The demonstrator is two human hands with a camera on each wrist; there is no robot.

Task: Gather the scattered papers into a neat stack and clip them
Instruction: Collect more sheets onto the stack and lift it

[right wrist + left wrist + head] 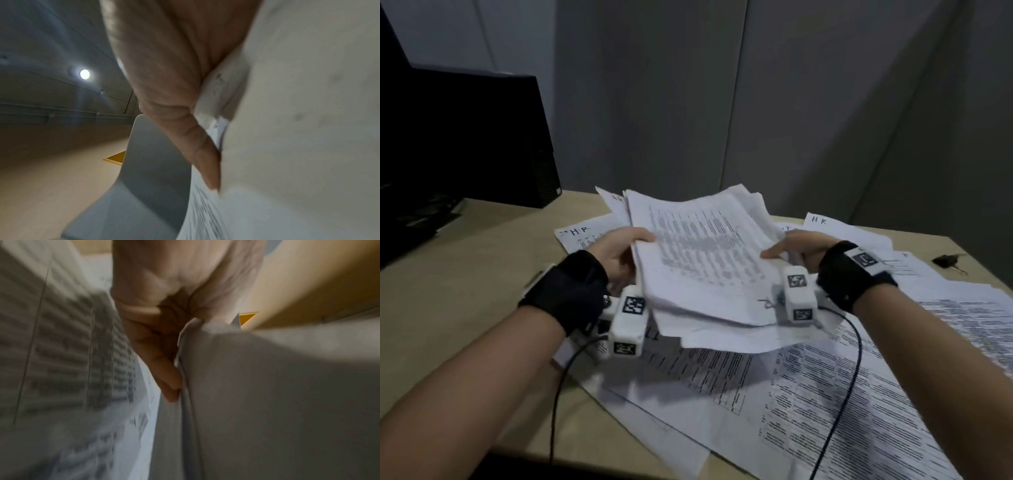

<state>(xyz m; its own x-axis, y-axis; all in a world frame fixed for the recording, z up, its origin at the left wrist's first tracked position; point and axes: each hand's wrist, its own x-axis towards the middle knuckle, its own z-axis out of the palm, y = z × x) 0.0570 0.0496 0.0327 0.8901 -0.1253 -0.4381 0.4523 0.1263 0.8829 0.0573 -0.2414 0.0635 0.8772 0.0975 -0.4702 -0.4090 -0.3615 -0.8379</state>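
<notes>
The left hand (619, 253) and the right hand (799, 248) each grip one side of an uneven stack of papers (702, 260), held raised above the desk (482, 246). More printed sheets (859, 394) lie scattered flat beneath. Keys (948, 262) rest near the desk's right edge.

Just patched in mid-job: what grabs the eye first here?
The loose bundle of papers held up over the desk, the left hand gripping its left edge and the right hand its right, with sheet edges uneven. Below it more printed sheets lie scattered across the wooden desk, and a small dark object sits at the desk's far right.
</notes>
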